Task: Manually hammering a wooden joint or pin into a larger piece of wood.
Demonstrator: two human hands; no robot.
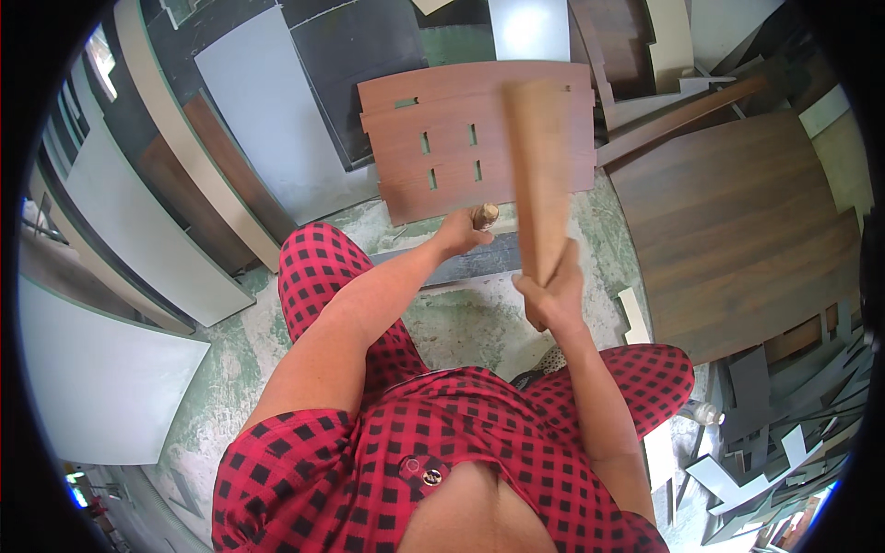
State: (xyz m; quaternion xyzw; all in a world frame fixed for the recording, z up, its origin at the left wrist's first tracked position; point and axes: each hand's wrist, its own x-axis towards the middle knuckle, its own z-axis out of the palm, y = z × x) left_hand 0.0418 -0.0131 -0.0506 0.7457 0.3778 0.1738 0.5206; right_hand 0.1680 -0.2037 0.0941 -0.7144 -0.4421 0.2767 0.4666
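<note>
My left hand (454, 234) is closed around a short, round wooden handle (486, 216). The handle's worn top end points up, and whatever lies below my fingers is hidden. In my right hand (559, 289) is a long block of light brown wood (537, 166), gripped at its narrower near end. Its far end is raised and smeared by motion. The block stays apart from the handle. Beneath my left hand lies a narrow dark grey board (479, 262) on the floor. Just beyond stands a reddish-brown panel (516, 184) with several rectangular slots cut through it.
Long pale panels (138, 217) lean on the left, and a grey-white sheet (263, 111) stands behind. A large dark brown wood panel (737, 240) is on the right. Offcut strips (761, 479) pile up at the lower right, near a clear bottle (702, 412). My bent knees flank the work.
</note>
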